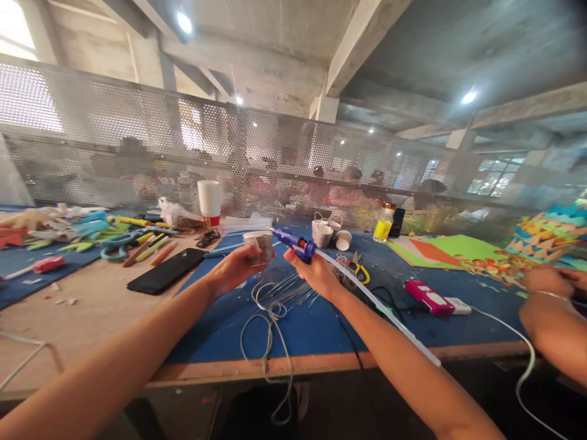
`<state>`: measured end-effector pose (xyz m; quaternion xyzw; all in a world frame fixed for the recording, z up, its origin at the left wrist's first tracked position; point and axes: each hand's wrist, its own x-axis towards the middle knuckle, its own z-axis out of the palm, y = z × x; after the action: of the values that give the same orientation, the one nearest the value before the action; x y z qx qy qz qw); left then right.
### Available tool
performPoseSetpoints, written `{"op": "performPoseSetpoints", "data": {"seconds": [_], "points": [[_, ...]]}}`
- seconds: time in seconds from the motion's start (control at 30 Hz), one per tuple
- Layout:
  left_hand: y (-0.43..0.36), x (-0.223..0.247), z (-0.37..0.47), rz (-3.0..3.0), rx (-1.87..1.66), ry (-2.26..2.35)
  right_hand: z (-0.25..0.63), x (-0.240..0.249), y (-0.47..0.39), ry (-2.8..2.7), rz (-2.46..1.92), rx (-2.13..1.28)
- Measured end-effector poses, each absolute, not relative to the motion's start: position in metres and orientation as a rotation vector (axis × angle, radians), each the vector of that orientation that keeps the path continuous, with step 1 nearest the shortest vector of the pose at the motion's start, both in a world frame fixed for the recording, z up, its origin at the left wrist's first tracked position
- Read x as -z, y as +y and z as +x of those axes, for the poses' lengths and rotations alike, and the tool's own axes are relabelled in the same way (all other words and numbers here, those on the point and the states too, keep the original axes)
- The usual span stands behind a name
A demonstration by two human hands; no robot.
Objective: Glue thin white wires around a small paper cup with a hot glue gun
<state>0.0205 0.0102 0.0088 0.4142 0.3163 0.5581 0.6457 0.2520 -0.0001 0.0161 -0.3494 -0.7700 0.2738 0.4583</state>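
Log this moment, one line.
left hand: holds cup | right hand: grips blue glue gun, nozzle near cup | grey cord: over table edge

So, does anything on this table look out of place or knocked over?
Yes, mildly. One small cup lies on its side, mouth showing, while the white cup next to it stands upright. Also, a loosely looped cord dangles over the front edge of the table, which looks untidy.

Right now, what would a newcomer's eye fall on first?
Probably the blue plastic glue gun in the right hand, a long white stick jutting from its back. Its tip is near the small greyish cup in the left hand. At far right, multicoloured jagged craftwork stands out beside another person's hands.
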Motion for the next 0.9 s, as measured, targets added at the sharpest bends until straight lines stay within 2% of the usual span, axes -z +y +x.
{"op": "performPoseSetpoints", "data": {"seconds": [0.43, 0.9], "points": [[0.0098, -0.0033, 0.0280, 1.135, -1.234, 0.771, 0.2555, -0.0098, -0.0060, -2.015, -0.860, -0.344], [0.0118, -0.0013, 0.0273, 1.234, -1.247, 0.751, 0.2528, -0.0154, -0.0107, -2.023, -0.814, -0.288]]}}
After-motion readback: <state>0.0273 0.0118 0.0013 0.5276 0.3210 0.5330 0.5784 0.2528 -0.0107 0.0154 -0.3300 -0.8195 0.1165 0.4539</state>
